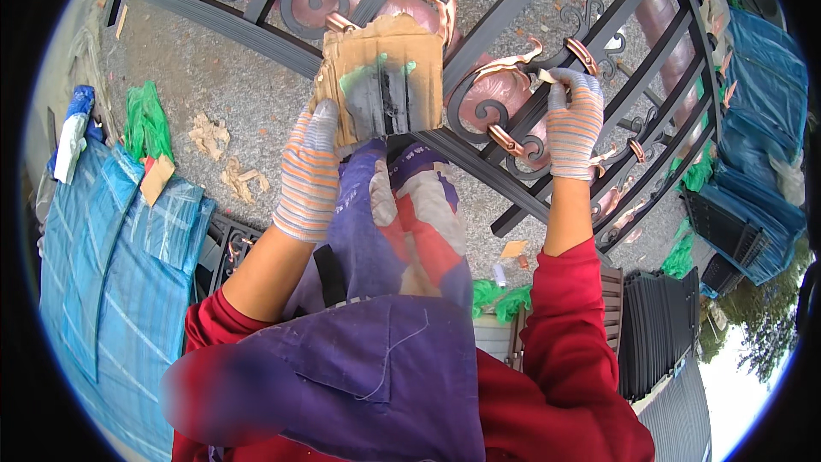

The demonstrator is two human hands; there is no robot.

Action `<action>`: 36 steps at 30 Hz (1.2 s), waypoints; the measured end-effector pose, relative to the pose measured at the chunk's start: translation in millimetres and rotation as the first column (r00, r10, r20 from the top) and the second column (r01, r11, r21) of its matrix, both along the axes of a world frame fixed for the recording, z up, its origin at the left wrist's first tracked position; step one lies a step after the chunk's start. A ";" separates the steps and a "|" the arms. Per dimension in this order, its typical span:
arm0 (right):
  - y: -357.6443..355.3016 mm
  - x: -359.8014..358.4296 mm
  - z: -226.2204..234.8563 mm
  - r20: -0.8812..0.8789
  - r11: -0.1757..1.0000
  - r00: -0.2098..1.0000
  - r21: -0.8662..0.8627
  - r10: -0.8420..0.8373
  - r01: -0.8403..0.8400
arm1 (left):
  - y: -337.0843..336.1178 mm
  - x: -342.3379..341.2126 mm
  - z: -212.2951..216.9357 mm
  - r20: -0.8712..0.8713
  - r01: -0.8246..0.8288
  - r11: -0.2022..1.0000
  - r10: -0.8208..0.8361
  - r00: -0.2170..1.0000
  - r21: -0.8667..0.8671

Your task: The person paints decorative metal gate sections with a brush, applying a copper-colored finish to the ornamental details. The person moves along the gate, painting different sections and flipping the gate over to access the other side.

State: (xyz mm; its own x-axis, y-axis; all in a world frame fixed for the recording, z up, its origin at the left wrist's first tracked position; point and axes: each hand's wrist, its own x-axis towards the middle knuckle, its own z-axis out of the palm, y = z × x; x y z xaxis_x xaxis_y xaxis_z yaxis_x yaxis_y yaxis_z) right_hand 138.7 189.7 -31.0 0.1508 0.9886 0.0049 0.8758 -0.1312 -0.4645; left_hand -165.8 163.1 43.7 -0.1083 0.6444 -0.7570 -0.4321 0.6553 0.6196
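My left hand [310, 173], in a striped knit glove, grips the left edge of a brown cardboard piece [421, 56]. Grey, black and green paint marks cover much of the cardboard. My right hand [575, 124], gloved alike, is closed beside the black metal scrollwork of a railing panel [505, 34]. A small pale tip shows at its fingers, too small to name. Close by are a copper-coloured leaf ornament [511, 62], a copper-coloured collar [581, 56] and another collar [505, 139] lower on the scrolls. The cardboard hides part of the railing behind it.
Blue plastic sheeting [94, 248] covers a stack at left, with more blue sheeting [765, 103] at right. Green plastic [147, 120] and crumpled brown paper [209, 135] lie on the gravel. Dark stacked metal panels [658, 329] stand at lower right.
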 end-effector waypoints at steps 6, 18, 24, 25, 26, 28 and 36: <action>3.6 -2.5 0.3 0.069 0.993 0.990 -0.015 0.119 -0.118 | -11.5 -4.9 -15.9 -0.271 0.250 0.963 -0.216 0.938 0.098; 4.9 7.7 4.2 0.071 0.998 0.997 0.060 0.018 -0.022 | -7.4 -5.2 -13.7 0.018 -0.053 0.998 0.053 0.998 0.017; 2.9 0.7 2.6 -0.055 0.993 0.994 0.070 0.095 -0.092 | -22.6 -22.8 -36.3 -0.331 0.263 0.952 -0.202 0.922 0.154; 2.7 1.6 -0.5 0.001 0.995 0.996 0.032 0.093 -0.093 | -18.2 -17.7 -27.2 -0.274 0.183 0.973 -0.140 0.951 0.138; 3.1 4.0 -1.6 0.058 0.996 0.994 -0.007 0.092 -0.092 | -13.5 -12.0 -18.7 -0.218 0.100 0.988 -0.072 0.973 0.120; 5.4 8.5 4.9 0.086 0.999 0.996 0.031 -0.021 0.019 | -0.6 -4.4 3.3 0.058 -0.172 0.984 0.174 0.983 -0.041; 2.5 17.4 31.1 -0.351 0.965 0.902 -0.013 -0.250 0.262 | -26.5 -36.3 -21.1 -0.337 0.178 0.972 -0.118 0.934 0.153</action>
